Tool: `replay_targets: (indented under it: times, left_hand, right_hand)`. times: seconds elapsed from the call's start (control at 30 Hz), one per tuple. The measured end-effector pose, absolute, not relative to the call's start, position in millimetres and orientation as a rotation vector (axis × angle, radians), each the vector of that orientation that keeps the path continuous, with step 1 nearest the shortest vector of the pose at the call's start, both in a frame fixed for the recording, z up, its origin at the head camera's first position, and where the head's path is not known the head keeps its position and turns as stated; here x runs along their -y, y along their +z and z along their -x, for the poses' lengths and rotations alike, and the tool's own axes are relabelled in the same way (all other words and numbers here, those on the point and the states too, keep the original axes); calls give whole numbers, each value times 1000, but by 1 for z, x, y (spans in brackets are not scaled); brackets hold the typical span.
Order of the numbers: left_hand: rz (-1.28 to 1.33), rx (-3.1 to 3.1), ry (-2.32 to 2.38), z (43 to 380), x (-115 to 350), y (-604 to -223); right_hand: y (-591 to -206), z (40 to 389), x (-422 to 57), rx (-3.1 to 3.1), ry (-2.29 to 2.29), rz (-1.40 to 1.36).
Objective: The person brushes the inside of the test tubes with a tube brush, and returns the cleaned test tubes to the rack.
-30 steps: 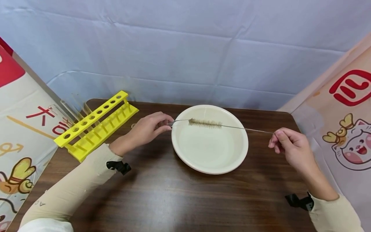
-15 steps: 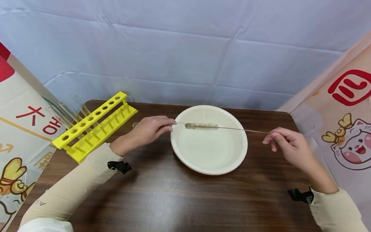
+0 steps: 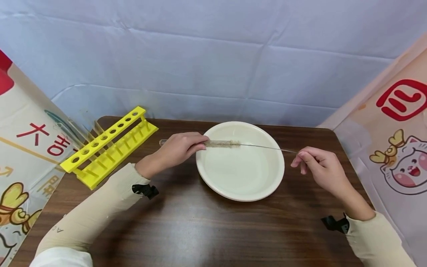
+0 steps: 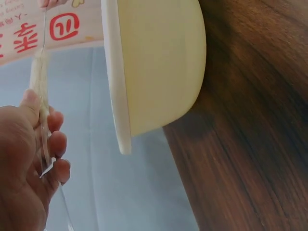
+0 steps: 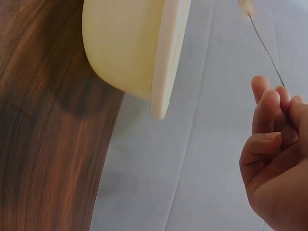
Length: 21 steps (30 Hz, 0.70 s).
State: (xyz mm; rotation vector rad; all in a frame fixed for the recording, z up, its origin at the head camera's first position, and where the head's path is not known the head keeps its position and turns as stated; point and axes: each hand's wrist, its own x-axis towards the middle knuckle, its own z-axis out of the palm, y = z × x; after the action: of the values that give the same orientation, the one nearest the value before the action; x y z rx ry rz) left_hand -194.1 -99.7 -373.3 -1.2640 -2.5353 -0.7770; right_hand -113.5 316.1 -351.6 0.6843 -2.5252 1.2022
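Note:
My left hand (image 3: 181, 148) grips a clear glass test tube (image 4: 45, 139), its rounded end poking out behind the hand in the head view. Inside the tube's mouth sit most of the bristles of a test tube brush (image 3: 235, 143), pressed flat, while a short tuft flares outside. The brush's thin twisted wire runs to the right, where my right hand (image 3: 320, 167) pinches its end between thumb and fingers. Tube and brush lie nearly level above a white basin (image 3: 240, 196). In the left wrist view, the fingers partly cover the tube.
A yellow test tube rack (image 3: 110, 148) stands at the left of the brown wooden table (image 3: 200, 233), with several clear tubes leaning in it. A pale cloth (image 3: 200, 66) hangs behind the table. Printed panels stand at both sides.
The brush has moved left, and its bristles, earlier loose over the basin, are now mostly inside the tube. My right hand has come left with the wire; my left hand has shifted slightly right.

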Motion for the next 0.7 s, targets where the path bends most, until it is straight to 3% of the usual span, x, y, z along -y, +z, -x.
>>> replay_targets:
  times: [0.47, 0.7]
  left_hand:
    - [1295, 2534, -763, 195, 88, -374]
    - [1430, 2504, -774, 194, 70, -374]
  right_hand:
    - [-357, 119, -302, 2542, 1301, -665]
    - [-361, 121, -278, 2617, 1319, -733]
